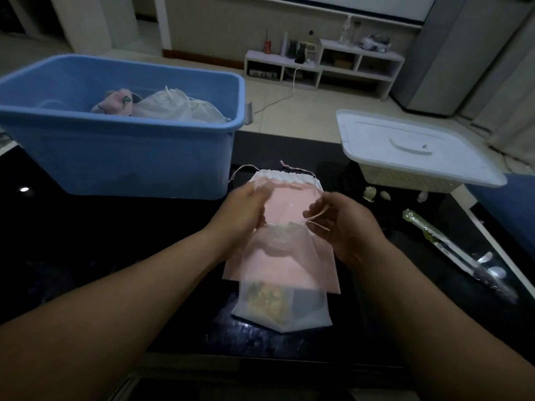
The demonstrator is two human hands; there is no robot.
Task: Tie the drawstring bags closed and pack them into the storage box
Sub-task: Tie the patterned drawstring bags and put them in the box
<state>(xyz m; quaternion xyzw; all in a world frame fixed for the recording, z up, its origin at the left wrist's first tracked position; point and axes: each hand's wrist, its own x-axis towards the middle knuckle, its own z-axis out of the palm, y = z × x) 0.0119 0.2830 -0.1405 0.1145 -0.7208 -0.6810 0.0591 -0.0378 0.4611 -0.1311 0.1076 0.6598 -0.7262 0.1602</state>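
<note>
A sheer white drawstring bag (282,306) with yellowish contents at its bottom lies on the dark table, on top of a flat pink drawstring bag (289,206). My left hand (246,211) grips the gathered neck of the sheer bag on its left side. My right hand (344,227) pinches the bag's thin drawstring (317,219) at the right side of the neck. The blue storage box (121,151) stands at the back left with a pink bag (115,101) and white bags (179,107) inside it.
A white lid (417,149) rests on a cream basket at the right. A long plastic-wrapped item (451,250) lies along the table's right edge, with small white bits (373,193) near the basket. A white shelf unit (321,68) stands on the floor beyond.
</note>
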